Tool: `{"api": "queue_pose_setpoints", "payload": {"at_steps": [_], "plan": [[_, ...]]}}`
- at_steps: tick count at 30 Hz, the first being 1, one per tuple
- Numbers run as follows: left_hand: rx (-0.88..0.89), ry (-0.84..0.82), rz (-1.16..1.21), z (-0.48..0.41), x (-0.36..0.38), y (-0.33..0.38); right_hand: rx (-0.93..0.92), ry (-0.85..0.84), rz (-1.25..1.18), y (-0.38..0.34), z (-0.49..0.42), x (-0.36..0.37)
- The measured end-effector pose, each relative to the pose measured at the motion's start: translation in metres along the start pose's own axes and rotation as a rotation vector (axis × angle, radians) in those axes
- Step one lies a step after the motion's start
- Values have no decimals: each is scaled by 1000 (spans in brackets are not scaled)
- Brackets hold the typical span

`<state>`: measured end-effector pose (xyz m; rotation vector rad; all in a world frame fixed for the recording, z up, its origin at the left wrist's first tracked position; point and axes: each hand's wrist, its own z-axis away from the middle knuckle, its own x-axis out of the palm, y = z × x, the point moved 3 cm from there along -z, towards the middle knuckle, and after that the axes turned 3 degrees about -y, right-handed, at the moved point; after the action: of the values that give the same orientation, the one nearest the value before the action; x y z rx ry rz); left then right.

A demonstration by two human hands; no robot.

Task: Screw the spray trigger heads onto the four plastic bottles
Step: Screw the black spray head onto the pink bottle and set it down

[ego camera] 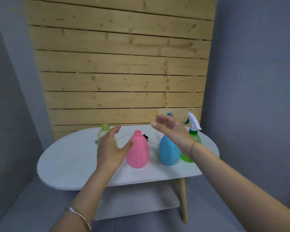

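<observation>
Pink bottle [138, 152], uncapped, seen at frame centre on white counter [70, 166]. Left hand [110, 149] held beside it, grip released. Right hand [172, 131] held above blue bottle [166, 154], grip released.

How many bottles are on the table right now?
4: pale green bottle far left behind the left hand, pink bottle centre, blue bottle behind the right hand, green bottle far right.

Four bottles on white table [74, 164], pink bottle [138, 153] uncapped, both hands empty
</observation>
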<state>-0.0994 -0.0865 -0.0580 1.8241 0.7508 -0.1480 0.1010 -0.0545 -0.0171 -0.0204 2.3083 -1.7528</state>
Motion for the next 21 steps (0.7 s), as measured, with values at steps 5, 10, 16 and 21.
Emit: {"api": "queue_pose_setpoints", "payload": {"at_steps": [5,10,16,21], "plan": [[-63,2,54,9,-3,-29,93,-71,72,28,-14,31],[-76,-69,174,-4,1,-44,116,-4,129,52,-39,51],[-108,-122,261,-14,4,-55,65,76,111,58,-53,65],[-119,-305,317,-10,8,-50,38,-45,36,25,-49,68]]}}
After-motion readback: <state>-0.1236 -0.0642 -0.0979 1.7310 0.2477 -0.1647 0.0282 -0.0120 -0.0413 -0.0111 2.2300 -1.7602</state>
